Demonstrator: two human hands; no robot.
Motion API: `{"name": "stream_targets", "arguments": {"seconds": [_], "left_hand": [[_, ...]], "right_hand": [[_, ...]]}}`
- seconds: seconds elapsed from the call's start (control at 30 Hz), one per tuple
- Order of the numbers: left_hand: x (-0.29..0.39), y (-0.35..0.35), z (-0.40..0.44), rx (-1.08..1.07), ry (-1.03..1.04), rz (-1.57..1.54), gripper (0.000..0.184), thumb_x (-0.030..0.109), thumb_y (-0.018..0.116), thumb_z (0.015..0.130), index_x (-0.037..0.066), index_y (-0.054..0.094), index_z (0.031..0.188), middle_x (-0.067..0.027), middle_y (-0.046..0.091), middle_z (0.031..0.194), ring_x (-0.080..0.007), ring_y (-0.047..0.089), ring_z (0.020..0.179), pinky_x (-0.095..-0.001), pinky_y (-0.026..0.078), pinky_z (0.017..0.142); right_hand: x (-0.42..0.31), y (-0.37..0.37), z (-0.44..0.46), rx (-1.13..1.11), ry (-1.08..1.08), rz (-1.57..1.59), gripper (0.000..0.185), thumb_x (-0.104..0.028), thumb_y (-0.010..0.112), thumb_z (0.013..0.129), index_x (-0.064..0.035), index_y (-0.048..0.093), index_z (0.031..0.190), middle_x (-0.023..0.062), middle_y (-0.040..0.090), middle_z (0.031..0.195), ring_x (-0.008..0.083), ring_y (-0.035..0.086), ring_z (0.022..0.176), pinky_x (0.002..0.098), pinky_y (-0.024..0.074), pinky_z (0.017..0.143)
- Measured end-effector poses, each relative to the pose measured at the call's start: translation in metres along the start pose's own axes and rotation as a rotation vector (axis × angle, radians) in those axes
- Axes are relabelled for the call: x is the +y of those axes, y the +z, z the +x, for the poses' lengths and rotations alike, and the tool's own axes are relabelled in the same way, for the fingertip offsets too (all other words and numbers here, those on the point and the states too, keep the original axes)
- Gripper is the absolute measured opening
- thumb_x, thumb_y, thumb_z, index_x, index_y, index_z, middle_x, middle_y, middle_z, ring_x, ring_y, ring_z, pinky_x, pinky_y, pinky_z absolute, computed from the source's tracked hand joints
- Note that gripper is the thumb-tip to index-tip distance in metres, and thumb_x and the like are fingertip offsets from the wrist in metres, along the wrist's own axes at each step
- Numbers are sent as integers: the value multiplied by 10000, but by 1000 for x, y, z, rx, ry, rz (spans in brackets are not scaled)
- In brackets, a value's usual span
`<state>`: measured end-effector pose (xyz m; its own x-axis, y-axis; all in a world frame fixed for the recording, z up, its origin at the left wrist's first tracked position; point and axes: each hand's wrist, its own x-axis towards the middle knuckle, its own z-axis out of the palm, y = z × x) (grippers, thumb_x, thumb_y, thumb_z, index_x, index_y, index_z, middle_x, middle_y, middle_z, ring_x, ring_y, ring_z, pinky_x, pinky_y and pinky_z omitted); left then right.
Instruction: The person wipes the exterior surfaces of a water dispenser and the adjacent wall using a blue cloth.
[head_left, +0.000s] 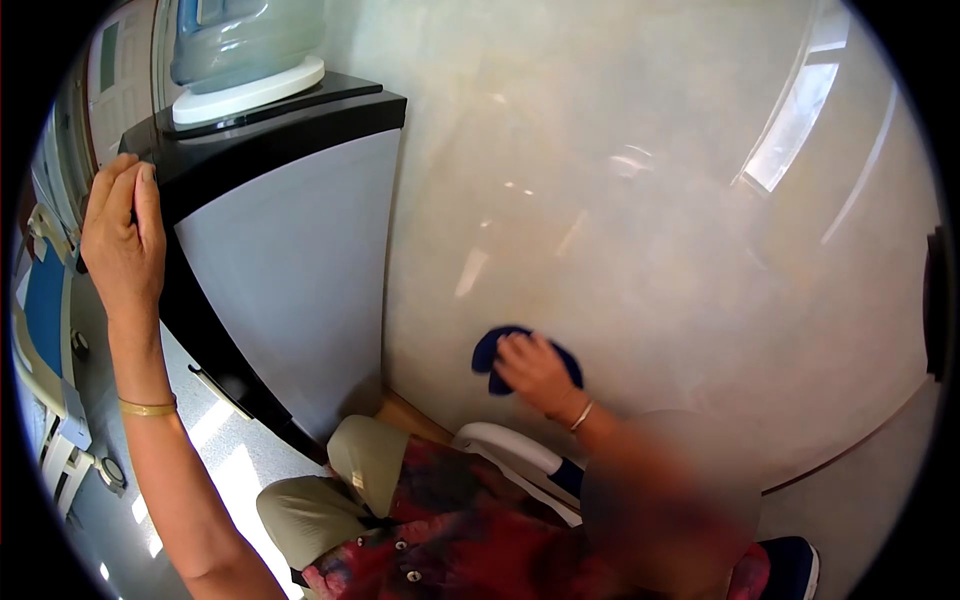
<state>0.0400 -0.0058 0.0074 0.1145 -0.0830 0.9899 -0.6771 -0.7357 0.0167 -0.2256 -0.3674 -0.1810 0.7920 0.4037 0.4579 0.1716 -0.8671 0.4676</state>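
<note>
My right hand [540, 375] presses a dark blue cloth [568, 362] against the pale, glossy wall [640, 250]. The fingers are slightly blurred and lie over the cloth, which shows on both sides of them. My left hand [125, 225] is raised at the left, its fingers curled over the black top corner of a water dispenser [290, 250]. A large clear water bottle [245, 45] sits on a white ring on top of the dispenser.
Below my right arm is a curved white armrest or chair part [510, 445]. A wheeled bed [50, 370] stands at the left. A dark object [936, 300] is on the wall at the far right. A dark blue shoe [788, 572] shows at bottom right.
</note>
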Motion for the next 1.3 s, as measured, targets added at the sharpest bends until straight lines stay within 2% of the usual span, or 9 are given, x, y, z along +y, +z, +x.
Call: {"name": "stream_targets", "arguments": {"seconds": [0.2, 0.27, 0.43, 0.6, 0.8, 0.93, 1.0, 1.2, 1.3], "left_hand": [[-3, 3, -2, 18, 26, 27, 177, 145, 550, 876, -11, 627, 911, -100, 632, 973, -235, 623, 848, -283, 484, 761], [-3, 3, -3, 12, 14, 17, 177, 148, 553, 875, -8, 628, 913, -100, 632, 971, -234, 623, 849, -281, 484, 762], [-9, 6, -3, 34, 33, 5, 185, 166, 555, 877, 2, 632, 914, -91, 635, 959, -228, 623, 836, -274, 484, 752], [-12, 4, -4, 16, 50, 19, 187, 188, 550, 884, 29, 641, 923, -53, 641, 943, -209, 622, 812, -256, 485, 719], [-21, 6, -7, 0, 95, 154, 232, 269, 542, 889, 84, 668, 951, -32, 647, 996, -187, 631, 853, -248, 493, 735], [-27, 7, -8, 10, 123, 170, 249, 300, 538, 887, 104, 677, 953, -19, 646, 1030, -186, 631, 880, -245, 495, 746], [-21, 6, -9, -37, 38, 162, 220, 239, 536, 900, 83, 662, 990, -50, 641, 1033, -186, 618, 940, -256, 483, 826], [-16, 1, -7, -38, 55, 142, 220, 244, 543, 896, 87, 663, 994, -51, 641, 1048, -188, 617, 954, -257, 481, 825], [-10, -1, -7, -89, -8, 155, 221, 203, 530, 903, 46, 639, 1014, -93, 630, 1062, -223, 617, 958, -277, 478, 838]], "right_hand": [[86, -145, 60, 424, 219, -524, 201, -80, 622, 695, -74, 660, 892, 162, 584, 1058, 314, 572, 957, 439, 443, 843], [115, -189, 74, 525, 297, -764, 276, -78, 655, 688, -64, 661, 963, 174, 576, 1093, 332, 555, 986, 411, 429, 872], [141, -226, 112, 631, 393, -804, 459, 20, 653, 603, -101, 635, 1046, 140, 559, 1135, 310, 528, 1032, 365, 426, 882], [119, -157, 141, 441, 176, -767, 348, -23, 619, 609, -76, 640, 952, 136, 579, 1065, 306, 556, 973, 398, 442, 829], [80, -59, 147, 333, 0, -412, 207, -84, 574, 685, -4, 608, 873, 178, 554, 1001, 305, 532, 891, 432, 429, 773], [51, -7, 133, 174, -58, -293, 233, -103, 564, 705, 17, 603, 901, 191, 541, 1030, 313, 514, 938, 445, 421, 822], [36, 21, 123, 99, -63, -290, 249, -124, 544, 709, -15, 600, 925, 160, 538, 1065, 291, 507, 984, 436, 411, 861], [-9, 98, 94, -78, -109, -128, 201, -104, 524, 734, -2, 607, 886, 159, 529, 1043, 291, 480, 1021, 410, 374, 913], [-24, 140, 74, -117, -180, -84, 300, -141, 504, 767, 31, 621, 984, 162, 511, 1106, 304, 441, 1095, 427, 316, 998]]}}
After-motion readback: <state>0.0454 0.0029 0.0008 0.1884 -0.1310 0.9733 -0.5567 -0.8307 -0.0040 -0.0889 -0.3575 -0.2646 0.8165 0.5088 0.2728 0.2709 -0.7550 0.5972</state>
